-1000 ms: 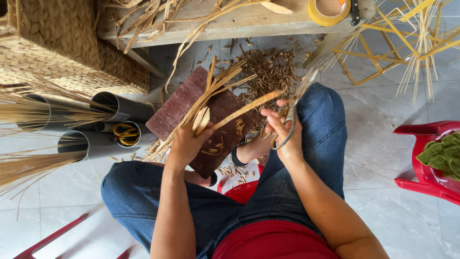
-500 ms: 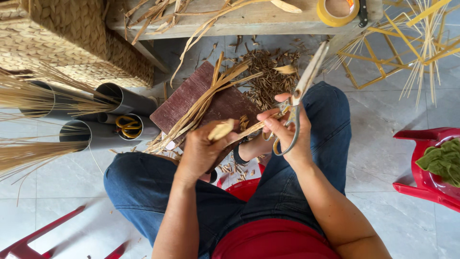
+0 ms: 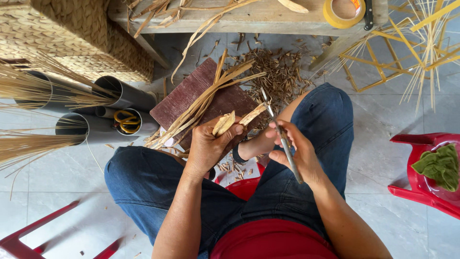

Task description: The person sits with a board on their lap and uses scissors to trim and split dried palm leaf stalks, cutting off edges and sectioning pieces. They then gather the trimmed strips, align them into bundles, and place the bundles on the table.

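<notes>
Trimming a dried leaf strip over the lap

Left hand [image 3: 207, 146] grip closed around leaf strip [image 3: 238, 120]; right hand [image 3: 293, 152] grip closed on scissors [image 3: 280, 136], blades at strip's far end.

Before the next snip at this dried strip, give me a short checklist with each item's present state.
1. Left hand grips the tan dried leaf strip: ok.
2. Right hand holds the grey metal scissors: ok.
3. Blade tips meet the strip's end: ok.
4. Left fingers lie apart from the blades: ok.
5. Dark red flat board sits under the work: ok.
6. Blades open or closed: cannot tell.
</notes>
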Demonstrator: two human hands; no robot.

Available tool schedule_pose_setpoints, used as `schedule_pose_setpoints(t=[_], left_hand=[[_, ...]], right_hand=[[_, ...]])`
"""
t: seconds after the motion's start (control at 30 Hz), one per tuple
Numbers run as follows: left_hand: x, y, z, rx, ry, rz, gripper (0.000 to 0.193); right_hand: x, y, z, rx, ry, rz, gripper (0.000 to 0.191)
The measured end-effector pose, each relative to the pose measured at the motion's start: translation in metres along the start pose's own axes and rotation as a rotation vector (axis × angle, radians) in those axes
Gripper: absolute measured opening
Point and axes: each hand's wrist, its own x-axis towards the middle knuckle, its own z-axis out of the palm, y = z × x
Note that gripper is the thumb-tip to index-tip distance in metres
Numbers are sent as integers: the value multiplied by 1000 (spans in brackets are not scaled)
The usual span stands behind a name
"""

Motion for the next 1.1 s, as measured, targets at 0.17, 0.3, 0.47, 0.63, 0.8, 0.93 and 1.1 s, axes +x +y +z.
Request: schedule_pose_setpoints(t=[0.17,0.3,0.47,0.63,0.8,0.93,1.1], left_hand=[[0,3,4,75,-7,14,19],[2,4,7,101,-22,53,20],[3,-1,9,202,-31,131,18],[3,-14,8,119,-55,78,19],[4,-25,5,-244,-233,-112,27],[2,-25,5,-278,-279,-63,27],[-1,-22,5,-293,-370,-22,24]], right_hand=[[-3,-7,-3,-26,4,117,72],[-3,-6,-8,-27,-8,58,73],[-8,11,-7,-38,38,185,57],[-11,21,-1,146,160,334,36],[-3,8,7,296,249,49,47],[11,-7,19,460,231,-189,56],[24,-17,25,476,211,-228,51]])
